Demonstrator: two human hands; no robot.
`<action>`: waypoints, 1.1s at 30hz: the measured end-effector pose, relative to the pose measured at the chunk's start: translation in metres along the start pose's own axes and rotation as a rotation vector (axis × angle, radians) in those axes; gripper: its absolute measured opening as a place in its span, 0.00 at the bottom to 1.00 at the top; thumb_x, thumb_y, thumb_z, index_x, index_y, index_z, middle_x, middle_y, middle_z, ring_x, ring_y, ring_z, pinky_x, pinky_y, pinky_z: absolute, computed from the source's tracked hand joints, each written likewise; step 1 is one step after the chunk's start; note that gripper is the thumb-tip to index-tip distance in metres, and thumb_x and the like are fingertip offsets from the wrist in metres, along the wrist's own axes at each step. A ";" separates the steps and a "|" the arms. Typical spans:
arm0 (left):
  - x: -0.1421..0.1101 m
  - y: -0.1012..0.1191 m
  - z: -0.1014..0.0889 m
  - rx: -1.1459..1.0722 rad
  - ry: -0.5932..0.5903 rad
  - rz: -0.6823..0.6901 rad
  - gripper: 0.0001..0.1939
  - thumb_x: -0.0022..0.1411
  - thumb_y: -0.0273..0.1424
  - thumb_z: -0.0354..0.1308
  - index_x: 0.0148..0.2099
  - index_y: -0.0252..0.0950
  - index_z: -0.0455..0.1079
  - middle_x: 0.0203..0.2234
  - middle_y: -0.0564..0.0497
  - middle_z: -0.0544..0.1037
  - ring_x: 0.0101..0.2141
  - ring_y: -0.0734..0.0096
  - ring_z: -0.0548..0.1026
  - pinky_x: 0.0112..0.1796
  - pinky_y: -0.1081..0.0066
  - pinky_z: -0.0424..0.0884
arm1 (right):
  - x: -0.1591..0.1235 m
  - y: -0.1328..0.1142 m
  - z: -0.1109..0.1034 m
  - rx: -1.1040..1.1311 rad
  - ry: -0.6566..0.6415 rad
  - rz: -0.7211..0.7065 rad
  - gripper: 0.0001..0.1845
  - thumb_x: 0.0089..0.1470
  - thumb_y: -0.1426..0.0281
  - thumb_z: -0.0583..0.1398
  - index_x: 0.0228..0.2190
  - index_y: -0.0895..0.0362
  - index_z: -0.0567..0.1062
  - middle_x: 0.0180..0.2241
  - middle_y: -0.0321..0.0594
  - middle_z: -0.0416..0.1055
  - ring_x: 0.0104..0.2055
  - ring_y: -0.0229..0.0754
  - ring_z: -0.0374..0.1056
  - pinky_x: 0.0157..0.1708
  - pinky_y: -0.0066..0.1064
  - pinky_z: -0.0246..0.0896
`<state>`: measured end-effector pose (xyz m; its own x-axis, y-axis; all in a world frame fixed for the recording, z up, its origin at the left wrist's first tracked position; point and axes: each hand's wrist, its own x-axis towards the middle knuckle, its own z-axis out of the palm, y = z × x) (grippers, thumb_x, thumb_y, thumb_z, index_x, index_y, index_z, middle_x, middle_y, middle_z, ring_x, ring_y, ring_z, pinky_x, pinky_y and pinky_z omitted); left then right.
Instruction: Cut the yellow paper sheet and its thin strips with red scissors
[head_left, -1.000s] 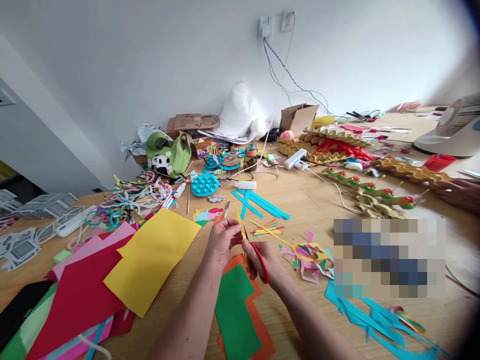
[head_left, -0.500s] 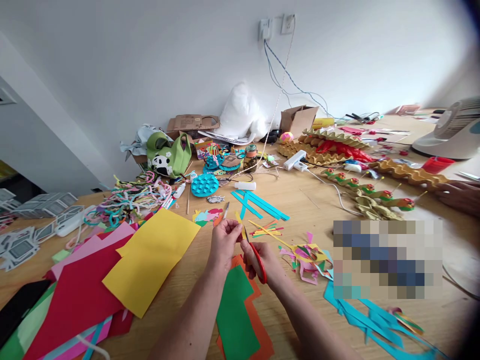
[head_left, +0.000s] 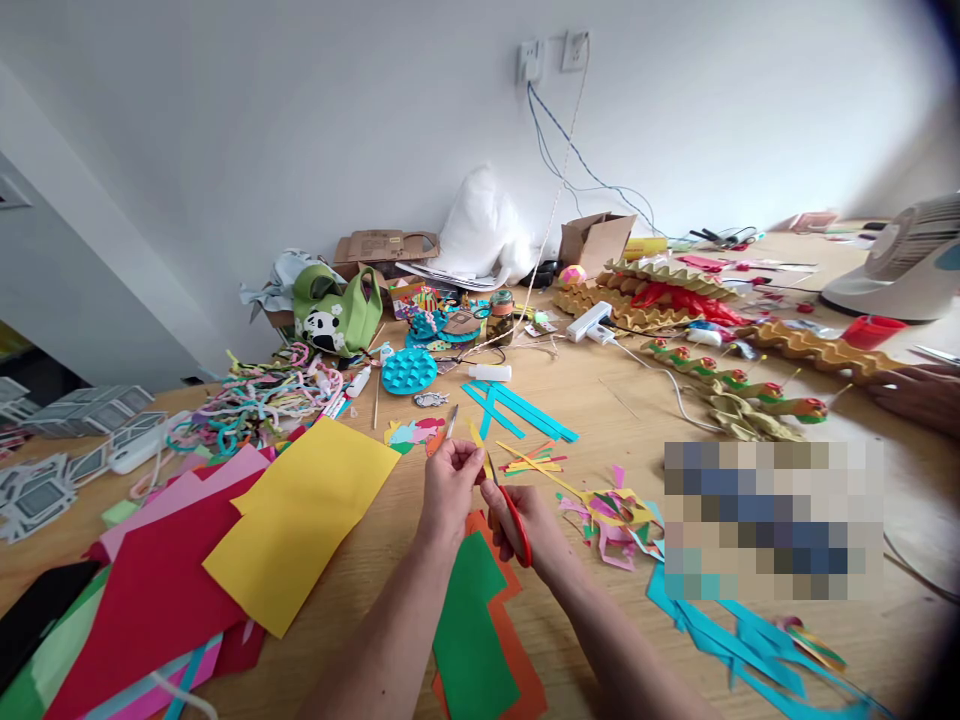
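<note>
Between the fingertips of my left hand a narrow strip of yellow paper is pinched, pointing away from me. My right hand grips red-handled scissors, whose blades meet the strip close to my left fingers. How far the blades are apart cannot be made out. Beneath my wrists lie a green paper sheet and an orange paper sheet under it. Just beyond my left hand, a thin silver-tipped tool rests beside small colored paper cutouts.
Yellow sheets and red paper cover the left side. Blue strips and thin paper slivers lie ahead. Paper scraps are to the right. Another person's hand rests at far right near egg-carton strips.
Both hands stay in nearly the same place, still on the strip and scissors. Only a very slight shift shows in the right hand and the view.
</note>
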<state>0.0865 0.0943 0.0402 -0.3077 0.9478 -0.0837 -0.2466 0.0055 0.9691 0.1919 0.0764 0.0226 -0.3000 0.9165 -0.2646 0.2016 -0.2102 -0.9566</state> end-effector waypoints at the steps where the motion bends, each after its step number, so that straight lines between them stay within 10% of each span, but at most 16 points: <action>1: 0.000 -0.001 0.000 -0.006 0.002 -0.004 0.08 0.47 0.31 0.62 0.28 0.33 0.67 0.19 0.56 0.66 0.21 0.79 0.64 0.23 0.76 0.59 | 0.000 0.001 0.000 0.001 0.002 -0.005 0.30 0.48 0.45 0.54 0.14 0.57 0.61 0.10 0.33 0.61 0.09 0.32 0.59 0.08 0.21 0.46; 33: -0.001 0.001 0.001 -0.047 -0.024 -0.087 0.09 0.44 0.30 0.63 0.26 0.33 0.67 0.17 0.57 0.65 0.18 0.81 0.62 0.22 0.76 0.59 | 0.001 0.002 0.001 0.021 0.018 0.007 0.30 0.48 0.44 0.53 0.14 0.58 0.62 0.10 0.33 0.61 0.09 0.32 0.59 0.07 0.21 0.46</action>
<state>0.0875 0.0937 0.0414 -0.2608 0.9518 -0.1612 -0.3145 0.0740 0.9464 0.1912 0.0766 0.0198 -0.2822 0.9208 -0.2693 0.1836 -0.2237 -0.9572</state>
